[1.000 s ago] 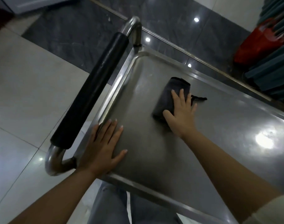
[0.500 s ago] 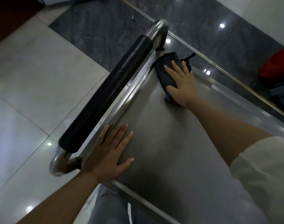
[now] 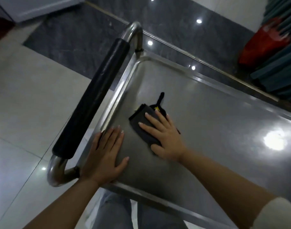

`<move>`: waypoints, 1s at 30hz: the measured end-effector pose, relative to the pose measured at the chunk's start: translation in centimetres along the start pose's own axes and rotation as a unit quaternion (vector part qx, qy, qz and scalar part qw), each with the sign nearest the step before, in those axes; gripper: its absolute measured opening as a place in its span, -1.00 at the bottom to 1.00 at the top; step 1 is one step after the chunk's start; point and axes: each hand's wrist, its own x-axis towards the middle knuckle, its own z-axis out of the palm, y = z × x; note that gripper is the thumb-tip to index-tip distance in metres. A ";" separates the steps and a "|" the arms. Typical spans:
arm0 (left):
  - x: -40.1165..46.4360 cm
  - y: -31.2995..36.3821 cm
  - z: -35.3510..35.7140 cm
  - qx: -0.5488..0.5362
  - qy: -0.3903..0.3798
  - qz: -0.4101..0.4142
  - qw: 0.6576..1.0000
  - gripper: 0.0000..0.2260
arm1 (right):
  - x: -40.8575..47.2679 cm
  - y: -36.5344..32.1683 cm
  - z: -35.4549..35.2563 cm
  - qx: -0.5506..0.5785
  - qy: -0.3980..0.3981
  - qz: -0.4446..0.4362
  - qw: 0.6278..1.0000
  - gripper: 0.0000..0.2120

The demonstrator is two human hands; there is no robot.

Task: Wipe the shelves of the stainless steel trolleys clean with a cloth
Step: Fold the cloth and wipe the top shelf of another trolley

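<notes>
The floor left of the trolley is pale glossy tile, giving way to dark marbled stone past the trolley's far end. The handle, a steel tube in a black grip, runs along the trolley's left end and bends down into the frame at both corners.

The left hand lies flat on the shelf in its near left corner, just inside the handle. Its fingers are straight and spread, the thumb out to the right, and the outer edge of the palm sits on the raised rim. It holds nothing.

The cloth is dark, folded to a thick pad, and lies on the shelf a little right of the left hand, nearer the handle end than the middle. A thin black loop or strap trails from its far edge, with a small yellow fleck beside it; what the fleck is cannot be told.

The right hand presses down on the cloth, palm flat, fingers straight and slightly apart, pointing toward the handle. The thumb rests at the cloth's near corner. A pale sleeve covers the upper forearm.

The shelf is bare steel with a bright glare patch right of the right hand. Beyond the trolley's far right edge stand a red object and dark green folds, both blurred.
</notes>
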 end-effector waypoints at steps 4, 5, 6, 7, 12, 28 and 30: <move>-0.2 -0.3 -0.2 0.012 -0.003 0.011 1.000 -0.33 | -6.6 -3.3 2.6 0.019 0.027 0.083 0.996 -0.30; -0.3 -0.3 -0.3 0.014 -0.005 0.011 1.000 -0.34 | -8.3 -3.9 3.0 0.024 0.038 0.103 0.994 -0.29; -0.3 -0.4 -0.4 0.016 -0.006 0.010 1.000 -0.34 | -9.9 -4.4 3.3 0.032 0.051 0.125 0.990 -0.28; -0.3 -0.4 -0.4 0.019 -0.007 0.010 1.000 -0.35 | -11.4 -4.6 3.3 0.038 0.068 0.148 0.986 -0.27; -0.2 -0.3 -0.3 0.014 0.000 0.020 1.000 -0.38 | -14.9 -4.3 2.1 0.054 0.155 0.356 0.920 -0.27; -0.3 0.5 -0.6 0.054 0.025 0.036 0.998 -0.45 | -6.6 -11.0 6.6 -0.028 0.058 0.185 0.981 -0.31; -0.3 0.8 -0.6 0.076 0.015 0.039 0.996 -0.42 | -8.9 -9.8 6.2 -0.031 0.059 0.197 0.978 -0.30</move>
